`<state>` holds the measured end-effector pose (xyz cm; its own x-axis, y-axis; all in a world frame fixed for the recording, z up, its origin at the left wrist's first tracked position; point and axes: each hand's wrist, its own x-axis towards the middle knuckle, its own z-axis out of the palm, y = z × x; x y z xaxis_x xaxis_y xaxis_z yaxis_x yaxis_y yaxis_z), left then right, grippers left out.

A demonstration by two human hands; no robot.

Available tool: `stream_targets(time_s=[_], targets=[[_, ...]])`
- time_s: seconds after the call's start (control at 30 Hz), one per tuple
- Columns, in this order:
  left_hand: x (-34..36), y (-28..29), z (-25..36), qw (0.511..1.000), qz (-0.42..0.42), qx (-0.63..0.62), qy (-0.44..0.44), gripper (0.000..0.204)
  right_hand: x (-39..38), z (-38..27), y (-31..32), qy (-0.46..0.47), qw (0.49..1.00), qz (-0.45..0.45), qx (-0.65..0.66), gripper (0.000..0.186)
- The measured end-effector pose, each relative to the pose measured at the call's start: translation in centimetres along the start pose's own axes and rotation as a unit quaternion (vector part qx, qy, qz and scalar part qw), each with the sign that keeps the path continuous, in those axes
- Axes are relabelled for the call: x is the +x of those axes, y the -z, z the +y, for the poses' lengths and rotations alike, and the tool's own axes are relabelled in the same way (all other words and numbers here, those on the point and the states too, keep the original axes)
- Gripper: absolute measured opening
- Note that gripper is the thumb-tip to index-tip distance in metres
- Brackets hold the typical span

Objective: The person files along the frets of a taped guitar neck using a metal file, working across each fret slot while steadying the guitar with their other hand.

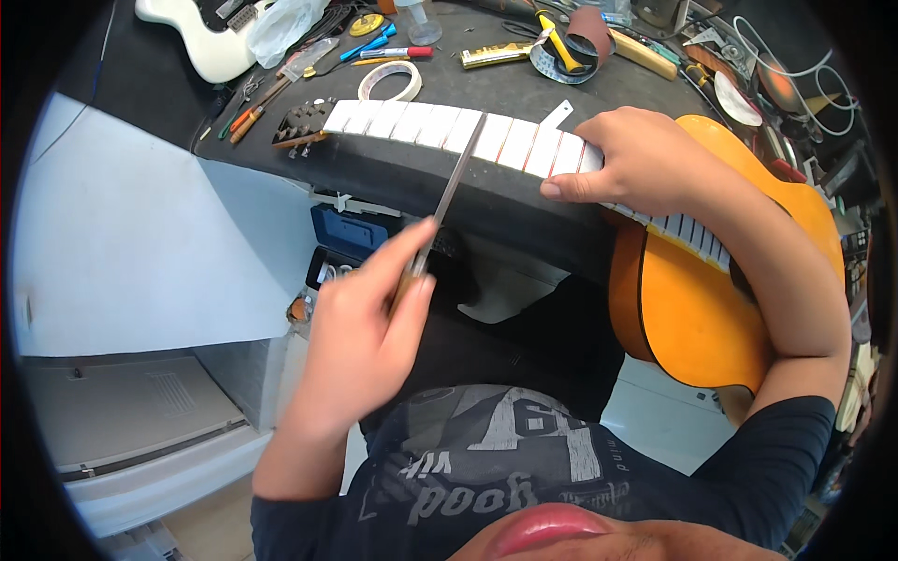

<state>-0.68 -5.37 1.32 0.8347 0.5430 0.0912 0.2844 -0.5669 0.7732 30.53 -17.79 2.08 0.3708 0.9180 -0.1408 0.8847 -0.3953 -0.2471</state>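
Note:
An orange-yellow acoustic guitar (697, 323) lies on the right, its neck stretching left along the bench edge. White tape covers much of the fretboard (426, 124), with fret lines showing between the strips. My left hand (360, 327), slightly blurred, is closed around the handle of a slim metal file (454, 182). The file's far end lies across the taped fretboard near mid-neck. Near the body, my right hand (636, 159) grips the neck, thumb along the near side and fingers over the far side. Dark tuners line the headstock (304, 126).
On the dark bench (468, 79) lie a tape roll (391, 82), a red marker (409, 53) and a yellow-handled tool (558, 42). A white guitar body (201, 37) sits far left. Below the bench is an opened blue case (351, 229); cluttered tools crowd the right.

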Motion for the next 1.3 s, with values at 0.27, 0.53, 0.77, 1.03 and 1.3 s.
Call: stream_targets(time_s=[0.27,0.53,0.77,1.03,1.3], targets=[[6.7,-0.9,1.5,0.998,0.003,0.058,-0.034,0.046,0.1,-0.7,1.0,-0.012,0.999,-0.041,0.003,0.092],[-2.6,0.4,-0.2,1.0,0.006,0.005,0.005,0.047,-0.1,-0.5,0.7,0.007,1.0,-0.021,0.004,0.09],[8.0,-1.2,1.5,0.999,-0.006,0.043,-0.004,0.041,0.2,-0.5,0.9,-0.003,0.999,-0.032,0.014,0.091],[-1.7,0.9,0.5,0.998,-0.001,0.058,-0.019,0.048,0.0,-0.9,1.0,-0.006,0.999,-0.037,-0.006,0.094],[7.5,-1.5,1.4,0.989,0.016,0.127,-0.078,0.043,0.0,0.0,0.7,0.006,1.0,-0.019,0.009,0.094]])
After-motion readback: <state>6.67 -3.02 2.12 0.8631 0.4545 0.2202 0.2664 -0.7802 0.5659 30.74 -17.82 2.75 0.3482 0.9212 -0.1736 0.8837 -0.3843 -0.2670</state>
